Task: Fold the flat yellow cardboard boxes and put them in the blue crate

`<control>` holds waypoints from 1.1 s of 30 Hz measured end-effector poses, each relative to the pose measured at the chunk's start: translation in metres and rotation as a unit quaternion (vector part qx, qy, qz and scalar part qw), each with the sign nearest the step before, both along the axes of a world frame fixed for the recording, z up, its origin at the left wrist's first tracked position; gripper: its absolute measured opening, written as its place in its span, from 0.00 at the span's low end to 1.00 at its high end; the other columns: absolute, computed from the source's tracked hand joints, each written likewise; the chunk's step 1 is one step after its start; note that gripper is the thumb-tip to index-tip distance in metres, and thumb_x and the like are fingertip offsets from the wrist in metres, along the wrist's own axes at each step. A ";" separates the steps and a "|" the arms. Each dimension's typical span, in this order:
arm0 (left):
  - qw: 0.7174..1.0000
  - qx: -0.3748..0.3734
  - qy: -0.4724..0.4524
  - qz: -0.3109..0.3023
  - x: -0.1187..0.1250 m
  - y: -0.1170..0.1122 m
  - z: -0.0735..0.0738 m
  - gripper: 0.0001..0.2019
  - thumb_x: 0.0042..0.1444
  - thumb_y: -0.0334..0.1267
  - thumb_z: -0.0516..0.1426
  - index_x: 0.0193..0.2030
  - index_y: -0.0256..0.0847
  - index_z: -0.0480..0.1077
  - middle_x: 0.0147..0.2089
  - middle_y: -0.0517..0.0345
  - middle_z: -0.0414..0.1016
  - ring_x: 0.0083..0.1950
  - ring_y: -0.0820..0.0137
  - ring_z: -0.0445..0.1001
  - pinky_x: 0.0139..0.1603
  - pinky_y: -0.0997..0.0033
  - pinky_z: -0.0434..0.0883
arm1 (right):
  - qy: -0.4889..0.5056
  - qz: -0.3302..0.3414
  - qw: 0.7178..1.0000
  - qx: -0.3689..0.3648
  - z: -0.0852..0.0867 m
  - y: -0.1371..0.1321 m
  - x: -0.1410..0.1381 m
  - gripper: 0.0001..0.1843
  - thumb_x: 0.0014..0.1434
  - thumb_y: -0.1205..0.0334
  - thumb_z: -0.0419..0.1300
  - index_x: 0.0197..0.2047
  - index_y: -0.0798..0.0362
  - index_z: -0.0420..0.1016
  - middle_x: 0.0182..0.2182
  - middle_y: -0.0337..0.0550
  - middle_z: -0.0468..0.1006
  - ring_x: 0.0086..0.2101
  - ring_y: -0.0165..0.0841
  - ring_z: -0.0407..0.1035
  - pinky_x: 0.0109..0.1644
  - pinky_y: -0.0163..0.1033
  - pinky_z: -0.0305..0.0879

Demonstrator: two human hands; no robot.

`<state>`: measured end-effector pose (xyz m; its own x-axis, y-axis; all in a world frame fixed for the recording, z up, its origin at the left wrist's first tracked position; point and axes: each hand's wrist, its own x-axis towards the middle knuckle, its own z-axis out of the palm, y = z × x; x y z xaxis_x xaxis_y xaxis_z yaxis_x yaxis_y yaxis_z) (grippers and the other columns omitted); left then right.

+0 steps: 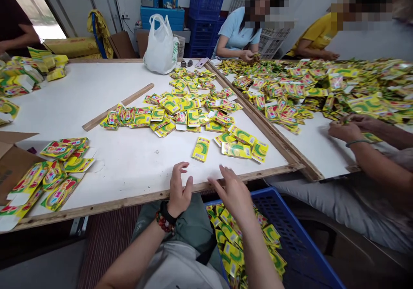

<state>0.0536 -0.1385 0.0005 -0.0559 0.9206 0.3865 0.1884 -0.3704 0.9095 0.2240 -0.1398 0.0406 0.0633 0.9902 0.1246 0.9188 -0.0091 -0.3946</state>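
Observation:
My left hand [180,188] is over the near edge of the white table [129,160], fingers apart and nothing in them. A dark band and a beaded bracelet [165,222] circle that wrist. My right hand [235,190] hovers at the same edge, fingers spread, also holding nothing. Just beyond both hands a single small yellow-green box [201,149] lies flat, apart from the others. To its right lie several more boxes [236,150], one with a white flap showing. A loose heap of such boxes [187,108] spreads behind them.
A blue crate [295,233] of boxes stands below my right arm. Wooden strips [254,112] divide the table; another stick [119,106] lies left. Co-workers' hands [350,129] handle items at right. A white plastic bag [160,45] stands behind, an open carton [11,164] at left.

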 end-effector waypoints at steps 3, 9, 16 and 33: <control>0.997 -0.004 -0.054 0.053 0.005 0.000 -0.005 0.16 0.64 0.44 0.49 0.56 0.40 0.58 0.55 0.45 0.62 0.54 0.64 0.66 0.53 0.60 0.68 | 0.064 -0.072 0.994 -0.053 -0.008 0.066 -0.033 0.46 0.58 0.44 0.57 0.68 0.70 0.50 0.54 0.72 0.68 0.58 0.56 0.60 0.57 0.58 0.57; 0.977 -0.094 -0.185 0.056 -0.010 0.007 0.003 0.24 0.64 0.48 0.48 0.64 0.44 0.51 0.67 0.46 0.52 0.64 0.61 0.60 0.63 0.56 0.61 | 0.201 -0.028 0.975 -0.095 -0.004 0.100 -0.064 0.48 0.52 0.54 0.61 0.70 0.62 0.46 0.52 0.61 0.71 0.52 0.47 0.65 0.56 0.50 0.59; 0.991 -0.103 -0.005 -0.080 -0.010 0.007 0.010 0.36 0.50 0.39 0.61 0.64 0.40 0.50 0.57 0.47 0.68 0.54 0.61 0.71 0.55 0.59 0.69 | 0.720 0.153 0.651 -0.182 -0.006 0.002 -0.052 0.28 0.46 0.58 0.61 0.53 0.52 0.75 0.45 0.44 0.78 0.45 0.40 0.71 0.51 0.42 0.66; 0.987 0.010 0.129 -0.093 -0.004 -0.001 0.006 0.37 0.47 0.37 0.59 0.61 0.41 0.46 0.65 0.38 0.58 0.53 0.60 0.72 0.48 0.60 0.72 | 0.516 0.063 0.854 0.006 0.003 -0.014 -0.062 0.15 0.52 0.58 0.64 0.44 0.49 0.81 0.45 0.42 0.79 0.46 0.39 0.75 0.56 0.45 0.68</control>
